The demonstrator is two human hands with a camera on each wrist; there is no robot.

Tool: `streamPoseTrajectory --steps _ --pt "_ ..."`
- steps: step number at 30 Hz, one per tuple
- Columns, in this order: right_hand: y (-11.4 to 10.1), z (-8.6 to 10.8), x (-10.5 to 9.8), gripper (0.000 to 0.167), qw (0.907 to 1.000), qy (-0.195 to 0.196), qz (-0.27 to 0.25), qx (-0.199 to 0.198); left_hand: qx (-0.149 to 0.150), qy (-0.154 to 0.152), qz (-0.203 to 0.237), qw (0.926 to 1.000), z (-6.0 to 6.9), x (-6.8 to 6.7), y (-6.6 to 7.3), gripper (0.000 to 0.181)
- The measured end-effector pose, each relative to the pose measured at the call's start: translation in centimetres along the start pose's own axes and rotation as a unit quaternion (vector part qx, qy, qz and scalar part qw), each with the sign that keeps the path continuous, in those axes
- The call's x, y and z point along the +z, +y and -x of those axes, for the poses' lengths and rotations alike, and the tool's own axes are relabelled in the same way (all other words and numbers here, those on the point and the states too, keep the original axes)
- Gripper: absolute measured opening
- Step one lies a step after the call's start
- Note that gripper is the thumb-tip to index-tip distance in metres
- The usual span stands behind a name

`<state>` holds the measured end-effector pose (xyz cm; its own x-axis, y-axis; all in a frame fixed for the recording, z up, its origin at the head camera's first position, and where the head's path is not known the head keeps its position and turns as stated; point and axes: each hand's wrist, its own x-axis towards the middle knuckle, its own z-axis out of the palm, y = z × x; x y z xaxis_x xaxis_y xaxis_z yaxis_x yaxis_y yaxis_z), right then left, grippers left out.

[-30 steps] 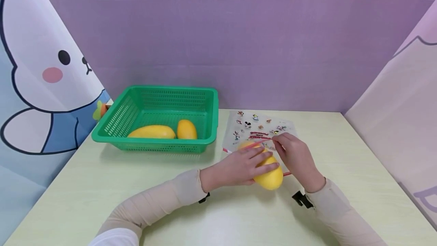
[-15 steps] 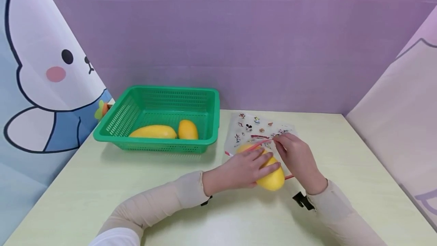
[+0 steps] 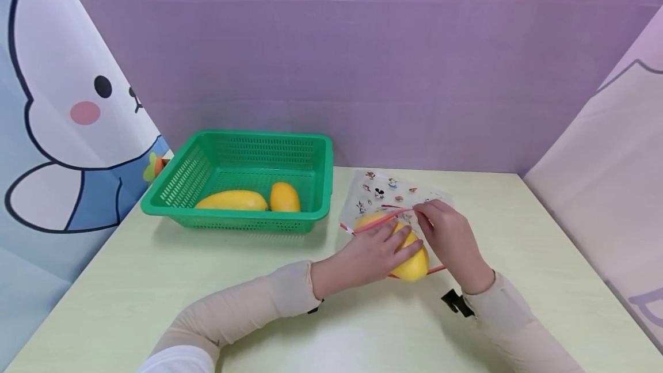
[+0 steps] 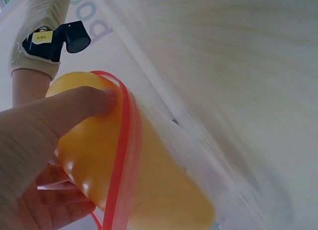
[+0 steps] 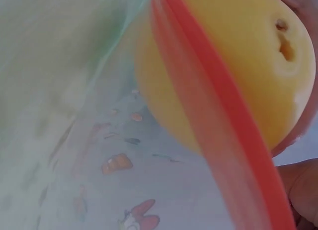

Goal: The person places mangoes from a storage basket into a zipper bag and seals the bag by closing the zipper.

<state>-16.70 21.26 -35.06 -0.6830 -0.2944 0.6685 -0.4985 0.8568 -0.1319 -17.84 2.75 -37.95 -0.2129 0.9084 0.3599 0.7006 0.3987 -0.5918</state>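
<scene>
My left hand (image 3: 365, 259) grips a yellow mango (image 3: 413, 265), thumb on one side and fingers on the other. The far part of the mango sits inside a clear zip bag (image 3: 365, 191) with small cartoon prints, while its near end sticks out of the mouth. In the left wrist view the red zip strip (image 4: 124, 155) crosses over the mango (image 4: 89, 150) beside the thumb. My right hand (image 3: 450, 240) pinches the upper edge of the bag's mouth at its right side. The right wrist view shows the mango's stem end (image 5: 283, 41) outside the strip.
A green plastic basket (image 3: 248, 217) stands to the left on the pale table (image 3: 362, 332), with two more mangoes (image 3: 233, 200) inside. A purple cloth (image 3: 331, 62) hangs behind the table, and printed panels stand at both sides.
The mango has slid a little farther away, deeper into the bag, with my left hand on it. My right hand keeps its hold on the bag's edge.
</scene>
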Motion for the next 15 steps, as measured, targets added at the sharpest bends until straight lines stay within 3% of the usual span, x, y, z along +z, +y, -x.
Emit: streamPoseTrajectory --steps 8,15 --pt "-0.13 -0.15 -0.04 0.015 0.9999 -0.003 0.004 0.011 -0.002 -0.011 -0.034 0.9994 -0.09 0.05 0.38 0.042" --pt "-0.40 -0.34 0.14 0.016 0.9999 -0.002 -0.001 0.016 -0.018 -0.051 -0.029 0.9981 -0.30 0.02 0.45 0.047"
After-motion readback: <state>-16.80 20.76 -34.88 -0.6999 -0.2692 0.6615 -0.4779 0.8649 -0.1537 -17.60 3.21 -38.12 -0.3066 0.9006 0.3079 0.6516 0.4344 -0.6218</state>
